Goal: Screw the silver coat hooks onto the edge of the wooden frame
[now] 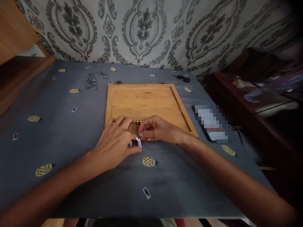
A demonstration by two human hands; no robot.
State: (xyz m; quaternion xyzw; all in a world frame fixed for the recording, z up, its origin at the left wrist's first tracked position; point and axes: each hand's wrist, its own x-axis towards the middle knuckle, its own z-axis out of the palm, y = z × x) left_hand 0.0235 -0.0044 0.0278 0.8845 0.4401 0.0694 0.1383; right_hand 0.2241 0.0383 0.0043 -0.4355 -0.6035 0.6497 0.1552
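The left hand's (115, 140) thumb and forefinger are clamped on the metal piece (139, 142), the thumb along its near end and the forefinger by its far end; the other fingers spread forward over the panel (146, 101). The right hand's (156, 129) thumb and forefinger come close together at the piece's far end, with the other fingers curled; I cannot tell whether they pinch the piece, something small, or nothing.

The metal piece is at the near edge of the panel, about mid-width, between the two hands. Its clearest strip has its long axis running away from the person, the near end slanting slightly right, the far end pointing at the panel. It is silvery and shiny, with a second bright part to the left across a dark gap; the fingers hide the rest.

Just beyond the fingertips, a yellow and black screwdriver (138, 122) lies on the panel, partly hidden, its thin shaft pointing left. The panel is light brown wood with a raised frame.

Farther out on the blue cloth (71, 138) are a phone (208, 126) to the right, keys (183, 78) beyond the far right corner, and grey metal bits (92, 81) at the far left.
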